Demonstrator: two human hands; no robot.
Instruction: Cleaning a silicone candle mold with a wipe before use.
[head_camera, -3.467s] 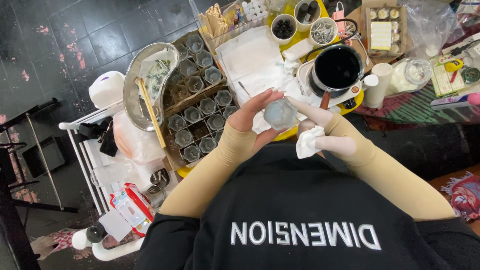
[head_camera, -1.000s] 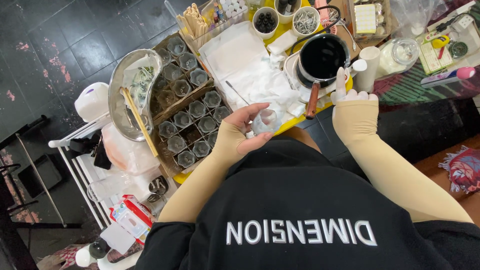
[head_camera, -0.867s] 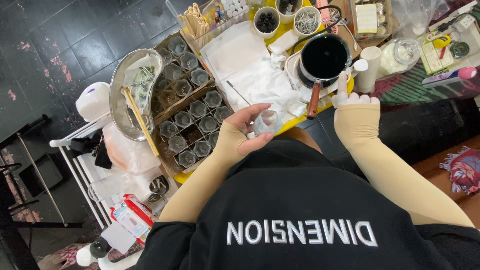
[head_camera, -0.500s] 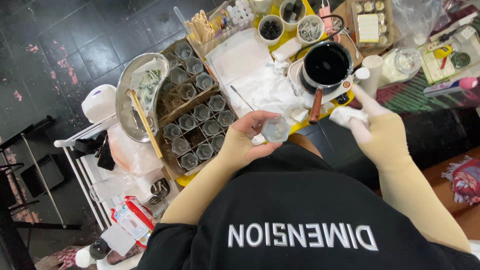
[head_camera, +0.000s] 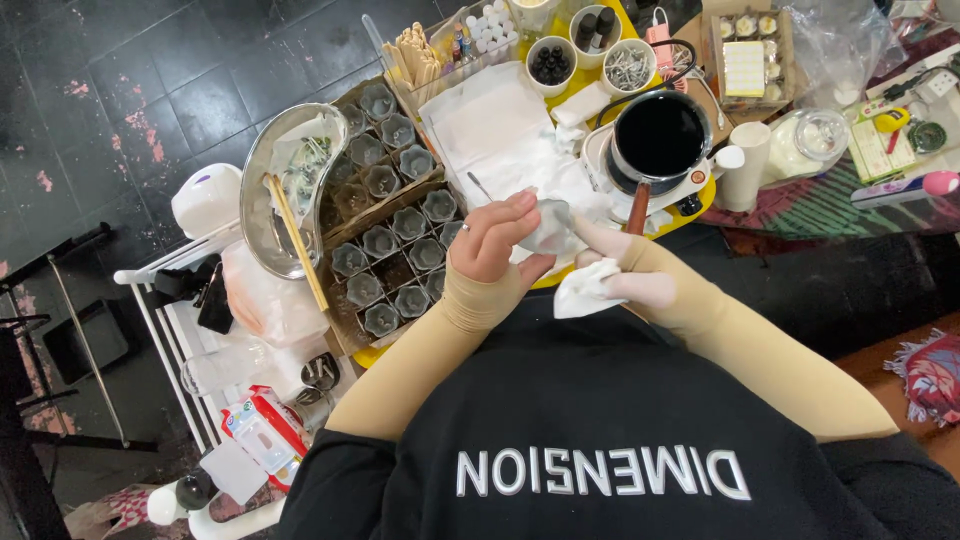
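Head view shows our left hand (head_camera: 497, 240) curled around a small clear glass cup (head_camera: 548, 226) just above the table's near edge, while our right hand (head_camera: 628, 272) pinches a white tissue (head_camera: 583, 291) beside it. We judge this cup mid-wipe. Many similar empty cups (head_camera: 392, 262) sit in the cardboard tray (head_camera: 345, 338), likely awaiting the dark pot (head_camera: 660, 135).

Pot (head_camera: 660, 135) right of cup tray (head_camera: 385, 230)
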